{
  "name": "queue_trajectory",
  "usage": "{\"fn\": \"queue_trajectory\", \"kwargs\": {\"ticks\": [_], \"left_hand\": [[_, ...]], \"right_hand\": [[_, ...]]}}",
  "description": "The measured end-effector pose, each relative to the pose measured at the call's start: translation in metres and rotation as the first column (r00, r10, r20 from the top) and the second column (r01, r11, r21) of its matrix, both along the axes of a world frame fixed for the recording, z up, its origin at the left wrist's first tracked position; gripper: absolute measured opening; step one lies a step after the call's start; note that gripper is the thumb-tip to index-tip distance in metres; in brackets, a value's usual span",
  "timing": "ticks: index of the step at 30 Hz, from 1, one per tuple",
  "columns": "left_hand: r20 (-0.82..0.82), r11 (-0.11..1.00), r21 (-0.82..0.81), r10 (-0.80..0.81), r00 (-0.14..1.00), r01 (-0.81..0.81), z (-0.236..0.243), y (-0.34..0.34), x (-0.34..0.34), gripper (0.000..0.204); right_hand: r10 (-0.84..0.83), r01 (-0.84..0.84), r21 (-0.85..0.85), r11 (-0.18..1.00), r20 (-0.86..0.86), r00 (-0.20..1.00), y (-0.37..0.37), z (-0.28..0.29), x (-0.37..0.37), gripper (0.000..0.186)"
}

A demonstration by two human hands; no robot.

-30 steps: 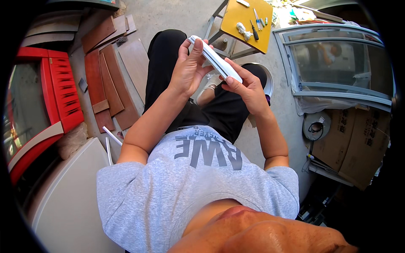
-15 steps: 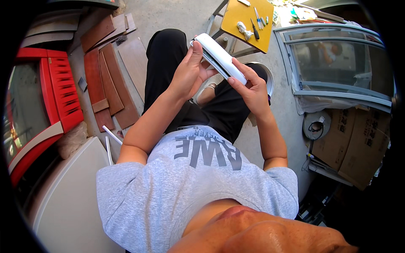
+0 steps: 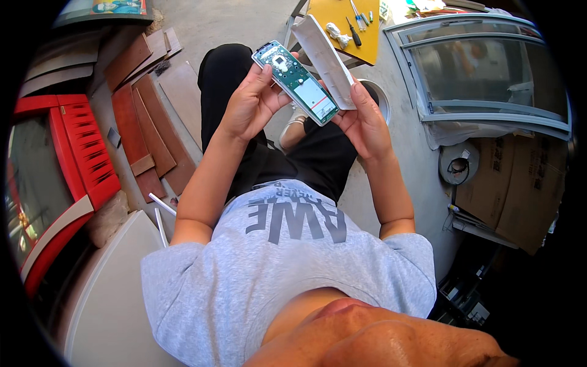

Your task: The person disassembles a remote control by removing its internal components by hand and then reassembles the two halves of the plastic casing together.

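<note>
A curved glass window in a grey frame (image 3: 483,73) lies flat on the concrete floor to the right, likely laid down so it cannot tip. Below it, flattened brown cardboard boxes (image 3: 520,183) rest on the floor, their printing too small to make out. On the left stands a red plastic crate (image 3: 73,147), and beside it brown wooden boards (image 3: 147,122) lie fanned out on the floor. A yellow bench (image 3: 342,24) at the top carries screwdrivers (image 3: 353,30), kept within reach of the seated person.

Above the lap, the left hand (image 3: 247,104) grips the open half of a long remote-like device, its green circuit board (image 3: 296,82) turned face up, apparently so the board can be seen; a white panel with a red stripe sits at its lower end. The right hand (image 3: 367,122) is closed on the white back cover (image 3: 324,55), tilted away from the board and touching it near the lower end, as though hinged open there.
</note>
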State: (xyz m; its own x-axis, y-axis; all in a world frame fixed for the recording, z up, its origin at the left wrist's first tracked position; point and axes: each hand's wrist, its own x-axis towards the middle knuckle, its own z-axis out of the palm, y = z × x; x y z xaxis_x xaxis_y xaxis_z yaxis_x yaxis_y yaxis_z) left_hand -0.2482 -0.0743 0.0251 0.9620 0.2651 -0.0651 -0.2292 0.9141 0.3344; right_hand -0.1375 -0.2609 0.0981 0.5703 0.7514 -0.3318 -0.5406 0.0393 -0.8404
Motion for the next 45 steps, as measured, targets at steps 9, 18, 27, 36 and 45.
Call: {"fn": "queue_trajectory", "kwargs": {"ticks": [9, 18, 27, 36, 45], "left_hand": [[0.011, 0.977, -0.211, 0.001, 1.000, 0.001, -0.016, 0.000, 0.005, 0.049], [-0.168, 0.988, -0.149, 0.023, 0.986, -0.049, -0.004, 0.000, 0.006, 0.065], [0.170, 0.905, -0.420, 0.010, 0.985, 0.064, -0.029, 0.011, 0.000, 0.052], [0.228, 0.894, -0.442, 0.032, 0.973, 0.074, -0.035, 0.013, 0.001, 0.060], [0.264, 0.893, -0.441, 0.030, 0.964, 0.093, -0.029, 0.013, 0.001, 0.056]], "right_hand": [[-0.005, 0.028, 0.079, 0.996, -0.279, 0.960, 0.000, -0.015, -0.004, 0.055], [0.071, -0.024, 0.128, 0.991, -0.377, 0.924, 0.003, -0.031, -0.017, 0.060], [0.056, 0.070, 0.212, 0.975, -0.534, 0.844, 0.007, -0.034, -0.018, 0.056], [0.030, 0.056, 0.162, 0.985, -0.482, 0.876, 0.005, -0.034, -0.018, 0.055], [-0.083, 0.293, -0.137, 0.946, 0.772, 0.630, 0.010, -0.032, -0.036, 0.074]]}}
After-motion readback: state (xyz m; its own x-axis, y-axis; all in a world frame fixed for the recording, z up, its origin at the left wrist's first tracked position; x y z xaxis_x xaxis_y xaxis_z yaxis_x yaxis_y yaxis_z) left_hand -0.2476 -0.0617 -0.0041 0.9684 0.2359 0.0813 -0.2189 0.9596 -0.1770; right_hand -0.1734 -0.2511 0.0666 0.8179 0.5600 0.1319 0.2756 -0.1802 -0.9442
